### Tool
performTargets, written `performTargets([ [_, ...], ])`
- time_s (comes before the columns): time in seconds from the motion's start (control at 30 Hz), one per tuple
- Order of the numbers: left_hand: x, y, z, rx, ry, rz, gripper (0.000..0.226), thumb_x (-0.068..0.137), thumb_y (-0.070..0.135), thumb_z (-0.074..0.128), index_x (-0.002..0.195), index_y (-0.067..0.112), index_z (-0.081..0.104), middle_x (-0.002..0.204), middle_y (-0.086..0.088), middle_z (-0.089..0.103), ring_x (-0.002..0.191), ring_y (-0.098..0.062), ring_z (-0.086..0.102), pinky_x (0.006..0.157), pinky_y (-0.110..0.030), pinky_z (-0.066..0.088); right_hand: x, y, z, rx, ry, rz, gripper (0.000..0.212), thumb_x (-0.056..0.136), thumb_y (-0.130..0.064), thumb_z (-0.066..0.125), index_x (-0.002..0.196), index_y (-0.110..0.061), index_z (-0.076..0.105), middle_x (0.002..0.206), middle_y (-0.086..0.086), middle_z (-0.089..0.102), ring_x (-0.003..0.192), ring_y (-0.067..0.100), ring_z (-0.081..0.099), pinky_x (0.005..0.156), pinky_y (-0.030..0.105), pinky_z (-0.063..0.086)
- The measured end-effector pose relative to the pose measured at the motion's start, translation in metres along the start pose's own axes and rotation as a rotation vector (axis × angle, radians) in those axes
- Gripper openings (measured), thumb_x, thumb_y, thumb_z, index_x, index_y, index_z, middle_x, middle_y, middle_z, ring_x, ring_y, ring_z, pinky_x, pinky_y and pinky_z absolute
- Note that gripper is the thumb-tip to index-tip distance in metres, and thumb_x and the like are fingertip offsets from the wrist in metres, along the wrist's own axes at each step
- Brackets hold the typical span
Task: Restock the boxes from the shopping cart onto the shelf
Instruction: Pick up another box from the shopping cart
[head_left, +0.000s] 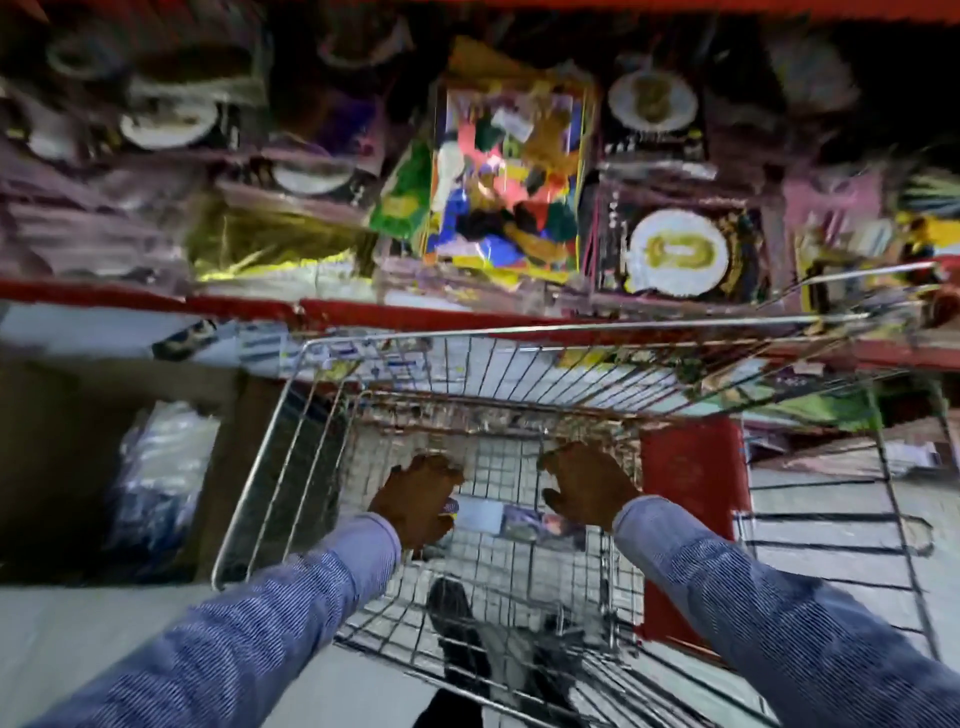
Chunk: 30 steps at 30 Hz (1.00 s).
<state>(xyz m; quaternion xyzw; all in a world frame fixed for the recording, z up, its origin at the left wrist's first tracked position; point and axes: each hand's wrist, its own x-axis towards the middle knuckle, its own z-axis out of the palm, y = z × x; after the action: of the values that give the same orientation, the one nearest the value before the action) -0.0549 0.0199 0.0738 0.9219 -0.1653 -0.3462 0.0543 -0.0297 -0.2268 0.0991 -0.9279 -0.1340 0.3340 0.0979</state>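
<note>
Both my hands reach down into the wire shopping cart (270, 457). A flat box (524, 519) with a pale label lies on the cart's floor between them. My left hand (415, 499) is curled over the box's left end and seems to touch it; whether it grips is blurred. To the right and slightly above the box, my right hand (587, 486) hovers with fingers spread. The red-edged shelf (249, 306) stands just behind the cart, stocked with packaged boxes (506, 176).
A brown cardboard carton (62, 447) holding a plastic-wrapped bundle (161, 478) sits on the floor to the cart's left. A red post (691, 483) and lower shelves stand to the right. My shoes (457, 623) show through the cart's wire.
</note>
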Motion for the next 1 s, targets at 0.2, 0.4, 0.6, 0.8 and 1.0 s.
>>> performTargets([
  [0.2, 0.029, -0.011, 0.038, 0.133, -0.04, 0.057, 0.068, 0.093, 0.033, 0.067, 0.151, 0.014, 0.036, 0.158, -0.011, 0.037, 0.146, -0.033, 0.033, 0.113, -0.052, 0.035, 0.041, 0.006, 0.063, 0.041, -0.12, 0.01, 0.055, 0.089, -0.035, 0.062, 0.14, -0.018, 0.049, 0.143, 0.013, 0.051, 0.131, 0.033, 0.051, 0.107, 0.042, 0.046],
  [0.4, 0.047, 0.001, 0.057, 0.161, 0.001, 0.131, 0.057, 0.09, 0.029, 0.07, 0.14, 0.012, 0.048, 0.14, -0.011, 0.055, 0.128, -0.033, 0.051, 0.105, -0.047, 0.044, 0.054, 0.01, 0.089, 0.051, -0.098, 0.009, 0.042, 0.088, -0.024, 0.059, 0.128, -0.014, 0.058, 0.13, 0.016, 0.06, 0.12, 0.035, 0.055, 0.097, 0.04, 0.049],
  [0.6, 0.057, 0.001, 0.059, 0.088, 0.073, 0.127, 0.037, 0.083, 0.014, 0.069, 0.12, 0.013, 0.064, 0.119, -0.008, 0.069, 0.11, -0.029, 0.064, 0.091, -0.041, 0.051, 0.053, 0.015, 0.086, 0.094, 0.004, 0.023, 0.039, 0.087, -0.019, 0.06, 0.125, -0.016, 0.062, 0.125, 0.015, 0.064, 0.119, 0.034, 0.057, 0.094, 0.039, 0.05],
  [0.8, 0.048, -0.02, 0.041, -0.004, 0.111, 0.114, 0.038, 0.084, 0.011, 0.07, 0.122, 0.008, 0.067, 0.125, -0.013, 0.068, 0.117, -0.033, 0.063, 0.097, -0.042, 0.053, 0.051, 0.018, 0.076, 0.164, 0.077, 0.034, 0.032, 0.083, -0.011, 0.057, 0.114, -0.011, 0.069, 0.111, 0.018, 0.072, 0.109, 0.035, 0.064, 0.092, 0.045, 0.054],
  [1.0, 0.029, -0.036, 0.038, 0.018, 0.062, 0.143, 0.047, 0.082, 0.026, 0.075, 0.127, 0.014, 0.066, 0.128, -0.009, 0.069, 0.117, -0.03, 0.063, 0.098, -0.041, 0.052, 0.068, 0.013, 0.075, 0.211, 0.008, -0.032, 0.03, 0.091, -0.006, 0.056, 0.118, -0.01, 0.07, 0.115, 0.013, 0.074, 0.11, 0.029, 0.066, 0.096, 0.041, 0.054],
])
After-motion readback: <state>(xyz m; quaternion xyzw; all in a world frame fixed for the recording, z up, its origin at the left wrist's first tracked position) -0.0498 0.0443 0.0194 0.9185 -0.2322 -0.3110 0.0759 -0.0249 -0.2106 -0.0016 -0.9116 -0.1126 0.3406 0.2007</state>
